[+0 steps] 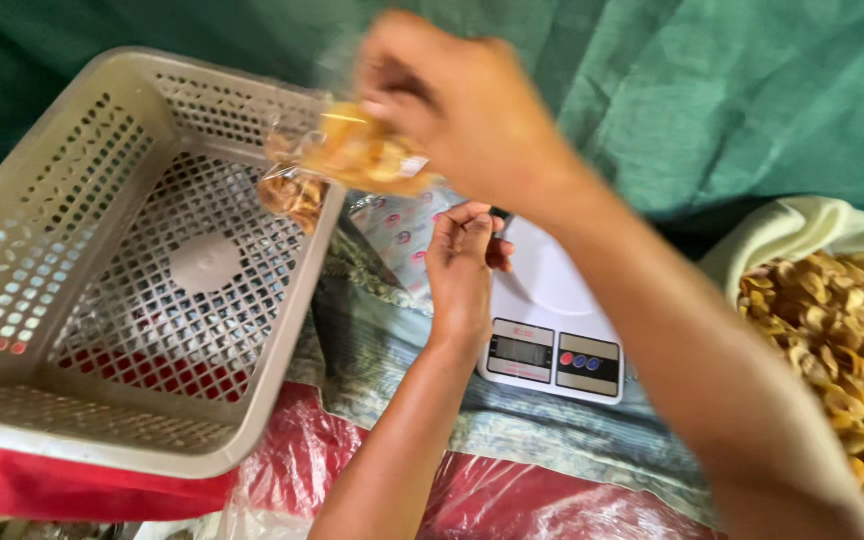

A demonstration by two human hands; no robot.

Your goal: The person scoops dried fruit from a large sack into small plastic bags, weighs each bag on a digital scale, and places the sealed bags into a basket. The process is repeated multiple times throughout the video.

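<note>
From the head camera, two hands show. The right hand has its fingers closed on one clear bag of chips, held above the near corner of one beige basket. The left hand rests curled at the edge of one white scale; whether its fingers pinch anything cannot be told. One heap of loose chips lies at the right on pale cloth, before a green cloth.
</note>
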